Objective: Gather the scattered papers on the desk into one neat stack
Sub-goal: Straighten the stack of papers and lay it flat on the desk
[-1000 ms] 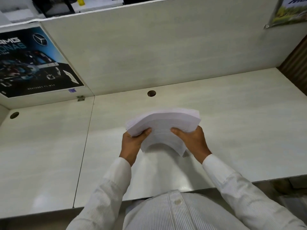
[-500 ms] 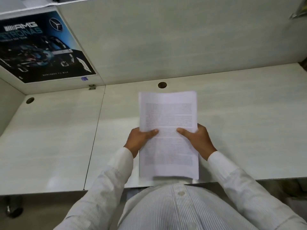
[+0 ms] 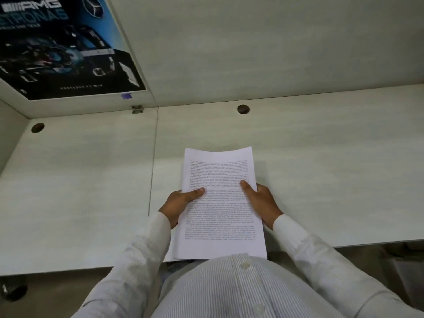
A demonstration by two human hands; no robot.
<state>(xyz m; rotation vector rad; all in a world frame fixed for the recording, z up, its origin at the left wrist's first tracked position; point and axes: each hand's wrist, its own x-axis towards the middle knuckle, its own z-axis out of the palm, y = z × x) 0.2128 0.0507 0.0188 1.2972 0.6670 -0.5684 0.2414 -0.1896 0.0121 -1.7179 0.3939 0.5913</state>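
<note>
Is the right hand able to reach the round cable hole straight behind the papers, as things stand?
Probably yes, once it lets go: the right hand grips the paper stack with the left hand, and nothing visible lies between it and the cable hole.

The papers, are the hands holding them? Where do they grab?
Yes. The left hand grips the left edge of the paper stack, the right hand the right edge, thumbs on top.

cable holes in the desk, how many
2. One cable hole at the back of the desk beyond the stack of papers, the other cable hole at far left. The papers could hide others.
</note>
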